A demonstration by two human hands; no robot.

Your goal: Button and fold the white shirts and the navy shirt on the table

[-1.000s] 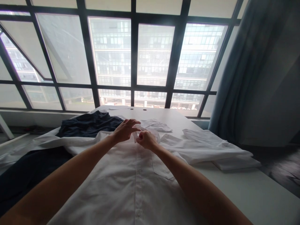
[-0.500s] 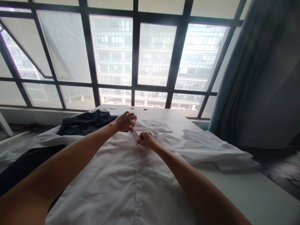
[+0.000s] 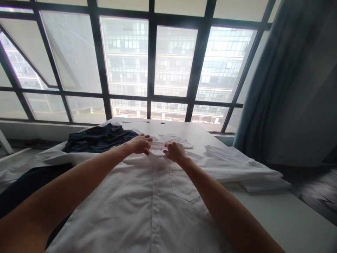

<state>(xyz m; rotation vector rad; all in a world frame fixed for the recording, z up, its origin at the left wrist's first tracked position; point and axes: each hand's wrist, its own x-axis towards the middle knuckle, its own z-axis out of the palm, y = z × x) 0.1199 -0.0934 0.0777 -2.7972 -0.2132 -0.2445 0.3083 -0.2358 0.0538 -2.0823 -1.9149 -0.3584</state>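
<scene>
The left hand [image 3: 140,144] and right hand [image 3: 176,151] bent their fingers at opposite sides of the white cloth collar [image 3: 157,152]; whether either grip was closed, I could not tell. The white pocketed shirt [image 3: 129,196] lay front-up on the smooth white bench [image 3: 279,218], crumpled navy cloth [image 3: 97,138] at the shirt's far left. Arranging the collar seemed in hand; the next move appeared to need an even hold.

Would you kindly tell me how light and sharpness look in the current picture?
In the head view, glare partly washes out the window; the same view leaves the curtain in deep shadow; also in head view, the white shirt looks dim, with soft detail around the left hand and right hand.
</scene>
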